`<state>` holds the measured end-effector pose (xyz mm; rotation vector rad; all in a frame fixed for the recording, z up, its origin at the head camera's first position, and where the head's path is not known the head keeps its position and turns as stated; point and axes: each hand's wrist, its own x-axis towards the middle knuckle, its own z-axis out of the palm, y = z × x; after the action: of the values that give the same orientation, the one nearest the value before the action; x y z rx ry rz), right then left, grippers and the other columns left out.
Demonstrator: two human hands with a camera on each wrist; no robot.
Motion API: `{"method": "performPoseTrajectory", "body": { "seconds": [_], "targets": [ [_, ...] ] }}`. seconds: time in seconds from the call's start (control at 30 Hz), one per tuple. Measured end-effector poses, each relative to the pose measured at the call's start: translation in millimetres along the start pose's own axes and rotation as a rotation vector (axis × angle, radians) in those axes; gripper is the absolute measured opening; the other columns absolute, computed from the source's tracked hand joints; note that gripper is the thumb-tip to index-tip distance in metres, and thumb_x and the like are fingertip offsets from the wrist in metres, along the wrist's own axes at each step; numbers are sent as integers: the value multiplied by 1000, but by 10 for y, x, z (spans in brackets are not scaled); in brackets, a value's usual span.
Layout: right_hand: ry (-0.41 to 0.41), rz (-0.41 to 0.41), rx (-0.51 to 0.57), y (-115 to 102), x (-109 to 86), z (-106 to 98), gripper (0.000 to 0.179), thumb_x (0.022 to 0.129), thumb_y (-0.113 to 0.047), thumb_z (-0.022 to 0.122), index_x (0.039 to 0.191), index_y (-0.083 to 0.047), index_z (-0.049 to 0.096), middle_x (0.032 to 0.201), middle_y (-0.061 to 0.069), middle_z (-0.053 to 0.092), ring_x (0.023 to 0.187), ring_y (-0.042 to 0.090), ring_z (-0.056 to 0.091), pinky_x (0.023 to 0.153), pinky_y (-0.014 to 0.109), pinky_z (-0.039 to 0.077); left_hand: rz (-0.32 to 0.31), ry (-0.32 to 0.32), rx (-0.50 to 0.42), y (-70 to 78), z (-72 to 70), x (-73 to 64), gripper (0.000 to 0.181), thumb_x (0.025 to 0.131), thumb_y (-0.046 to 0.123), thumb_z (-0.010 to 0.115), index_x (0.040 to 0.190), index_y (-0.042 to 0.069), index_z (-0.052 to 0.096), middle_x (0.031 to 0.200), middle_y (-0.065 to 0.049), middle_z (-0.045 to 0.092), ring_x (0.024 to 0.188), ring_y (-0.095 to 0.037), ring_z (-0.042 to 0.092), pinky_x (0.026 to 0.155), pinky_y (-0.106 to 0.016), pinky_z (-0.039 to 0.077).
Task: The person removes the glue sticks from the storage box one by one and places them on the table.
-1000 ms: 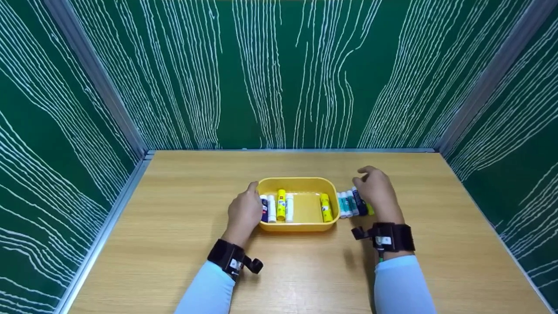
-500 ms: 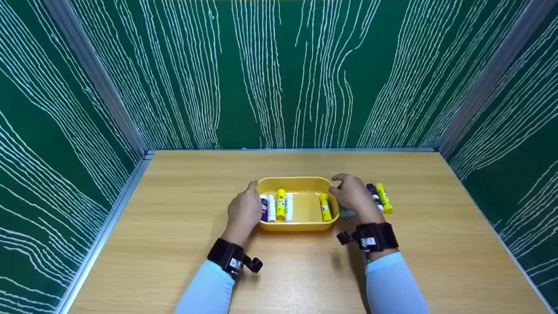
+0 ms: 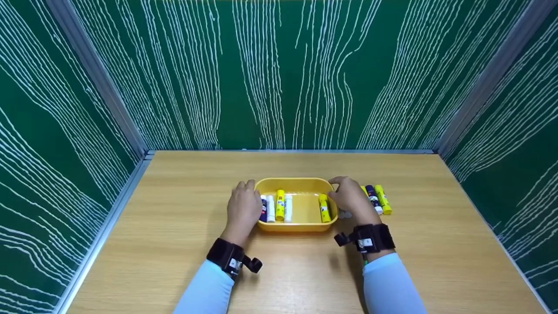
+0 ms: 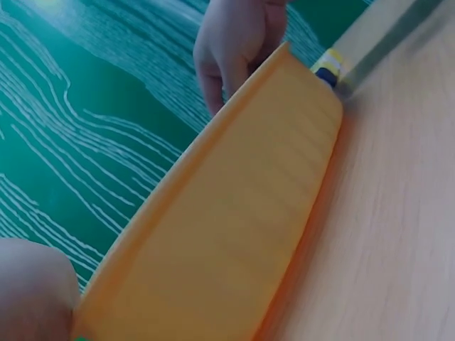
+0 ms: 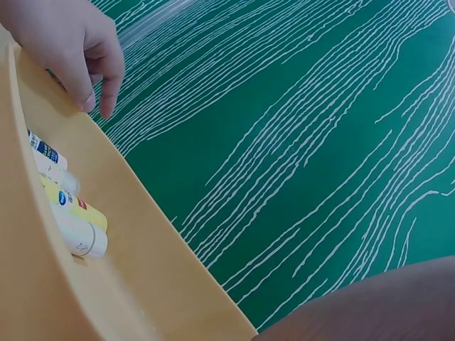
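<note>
A yellow plastic tub (image 3: 306, 208) stands on the table with several glue sticks lying inside. A dark-blue one, two white ones and a yellow glue stick (image 3: 280, 205) lie at its left, and another yellow glue stick (image 3: 324, 209) lies by its right wall. My left hand (image 3: 244, 208) grips the left end, fingers bent over the rim. At the right end my right hand (image 3: 350, 196) holds the rim between thumb and fingers. In the left wrist view the right hand's fingers (image 4: 234, 71) hang over the far rim.
More glue sticks lie on the table right of the tub, such as a dark-blue glue stick (image 3: 373, 199) and a yellow glue stick (image 3: 382, 199). Others are partly hidden by the right hand. Green walls with white lines (image 3: 261, 87) surround the wooden table (image 3: 287, 274).
My right hand has moved left from above the loose glue sticks onto the tub's right rim. My left fingers have bent further over the left rim. The tub has shifted slightly left.
</note>
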<state>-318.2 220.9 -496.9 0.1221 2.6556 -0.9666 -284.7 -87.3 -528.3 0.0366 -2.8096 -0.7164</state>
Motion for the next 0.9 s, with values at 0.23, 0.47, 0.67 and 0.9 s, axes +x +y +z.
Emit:
{"method": "performPoseTrajectory", "body": {
  "seconds": [0.23, 0.47, 0.67, 0.9],
  "targets": [
    [-25, 1, 10, -5, 15, -3, 55, 116, -18, 62, 170, -12, 51, 130, 21, 69, 95, 28, 71, 69, 30, 60, 109, 35, -11, 275, -84, -38, 33, 115, 18, 65, 143, 5, 76, 125, -11, 69, 118, -26, 60, 99, -38, 61],
    [-12, -33, 6, 8, 9, -5, 55, 115, -16, 63, 168, -8, 52, 131, 24, 69, 99, 30, 71, 70, 29, 59, 277, -36, -144, 645, -35, -48, 27, 114, 19, 66, 137, 10, 78, 141, -10, 76, 138, -32, 71, 116, -46, 61],
    [-26, 0, 16, 5, 6, -4, 55, 116, -17, 62, 170, -10, 50, 135, 24, 68, 104, 32, 71, 72, 31, 60, 190, -202, -168, 912, 82, 3, 33, 116, 29, 66, 144, 14, 74, 134, -4, 74, 118, -23, 74, 103, -39, 64],
    [-35, -2, 24, 6, 16, -4, 54, 117, -17, 62, 170, -9, 50, 133, 23, 68, 98, 30, 71, 70, 31, 60, 35, -401, -321, 1098, 244, 56, 39, 117, 32, 67, 153, 19, 68, 100, -3, 72, 75, -15, 65, 64, -28, 55]
  ]
}}
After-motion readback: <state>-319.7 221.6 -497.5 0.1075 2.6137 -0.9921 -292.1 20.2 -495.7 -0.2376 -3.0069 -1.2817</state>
